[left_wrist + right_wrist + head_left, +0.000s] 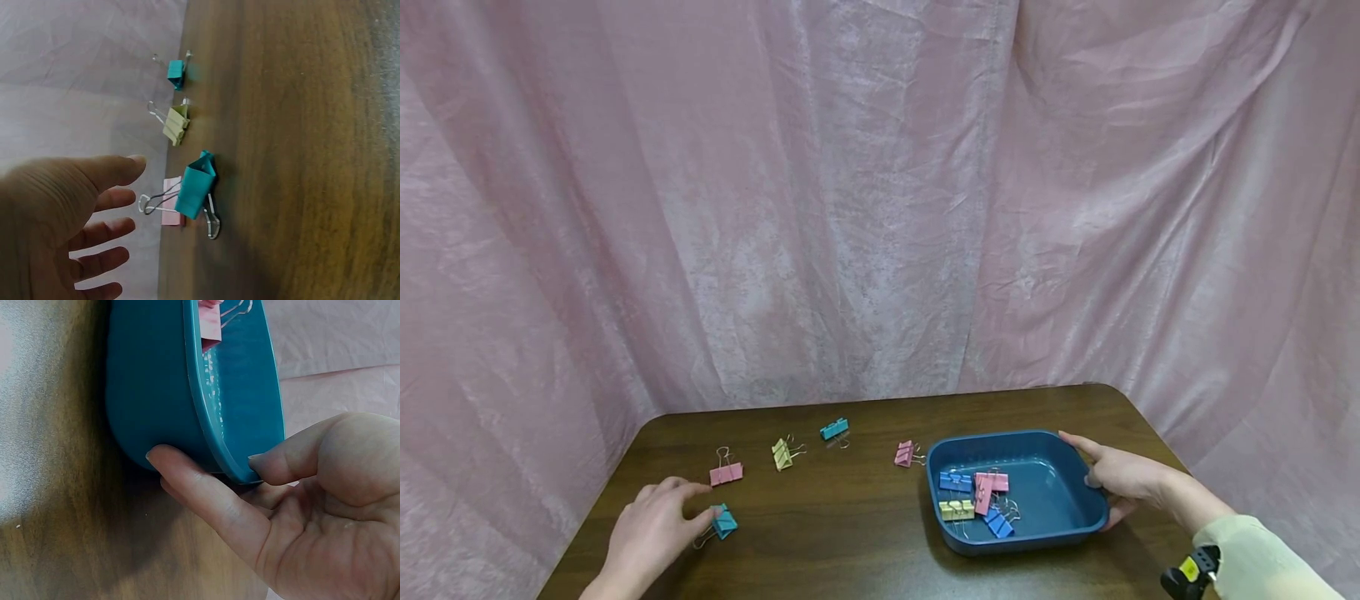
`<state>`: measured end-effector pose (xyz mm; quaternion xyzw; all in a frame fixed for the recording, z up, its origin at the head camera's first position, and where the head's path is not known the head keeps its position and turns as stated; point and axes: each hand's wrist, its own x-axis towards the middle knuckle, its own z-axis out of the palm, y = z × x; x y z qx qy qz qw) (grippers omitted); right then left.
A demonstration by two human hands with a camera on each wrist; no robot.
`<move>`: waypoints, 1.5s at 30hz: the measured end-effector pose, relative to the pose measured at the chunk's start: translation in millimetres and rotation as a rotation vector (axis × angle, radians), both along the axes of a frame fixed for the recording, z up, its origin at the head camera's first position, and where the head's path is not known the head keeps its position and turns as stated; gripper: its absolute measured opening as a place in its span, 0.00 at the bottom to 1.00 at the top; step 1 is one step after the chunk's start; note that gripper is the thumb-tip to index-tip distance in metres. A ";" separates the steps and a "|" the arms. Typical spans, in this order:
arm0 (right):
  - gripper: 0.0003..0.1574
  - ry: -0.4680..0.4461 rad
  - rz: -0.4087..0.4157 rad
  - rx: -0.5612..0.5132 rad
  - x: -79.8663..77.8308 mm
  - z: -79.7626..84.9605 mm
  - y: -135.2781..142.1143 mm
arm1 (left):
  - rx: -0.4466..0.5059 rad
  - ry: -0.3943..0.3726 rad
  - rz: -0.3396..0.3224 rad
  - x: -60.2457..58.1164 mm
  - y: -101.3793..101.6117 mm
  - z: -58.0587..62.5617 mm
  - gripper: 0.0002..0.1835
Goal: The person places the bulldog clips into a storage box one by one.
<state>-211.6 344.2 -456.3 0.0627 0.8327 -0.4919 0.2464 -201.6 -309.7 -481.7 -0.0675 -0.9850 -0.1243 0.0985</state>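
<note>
My left hand reaches over the left part of the table, thumb and fingers apart and holding nothing. Just beyond the thumb stands a teal binder clip; in the left wrist view a gap shows between the hand and that clip. Close past the fingers lies a pink binder clip. On the right, my right hand grips the right end of a blue plastic tray. The right wrist view shows the thumb over the rim and fingers against the outer wall.
Several binder clips lie inside the tray, among them a yellow one and a blue one. Farther back on the wooden table are a yellow clip, a teal clip and a pink clip. A pink curtain hangs behind.
</note>
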 end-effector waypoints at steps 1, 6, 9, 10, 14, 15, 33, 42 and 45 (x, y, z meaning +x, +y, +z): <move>0.50 -0.001 -0.004 0.004 -0.1 0.3 -0.2 | 0.002 -0.007 0.002 0.2 -0.1 -1.3 0.26; 0.50 0.005 0.006 0.012 -0.3 2.0 -1.1 | 0.018 -0.028 0.009 1.2 -0.9 -7.2 0.22; 0.50 0.004 0.006 0.010 -0.4 2.7 -1.5 | 0.023 -0.033 0.010 1.0 -1.1 -9.0 0.19; 0.50 0.003 0.006 0.008 -0.4 2.7 -1.6 | 0.022 -0.034 0.010 0.9 -1.2 -9.6 0.18; 0.50 0.004 0.010 0.008 -1.6 1.7 -1.0 | 0.022 -0.029 0.007 1.0 -1.3 -12.2 0.16; 0.50 0.005 0.012 0.009 -1.7 1.4 -0.7 | 0.023 -0.030 0.006 0.9 -1.4 -12.9 0.16; 0.50 0.004 0.008 0.007 -1.2 0.7 0.2 | -0.012 -0.022 0.004 0.6 -2.9 -21.1 0.12; 0.50 0.010 0.007 0.010 -0.4 1.1 0.5 | -0.024 -0.064 0.030 -0.7 -4.5 -19.5 0.08; 0.50 0.009 0.007 0.007 -0.3 1.4 0.1 | -0.015 -0.058 0.029 -0.3 -4.5 -20.0 0.08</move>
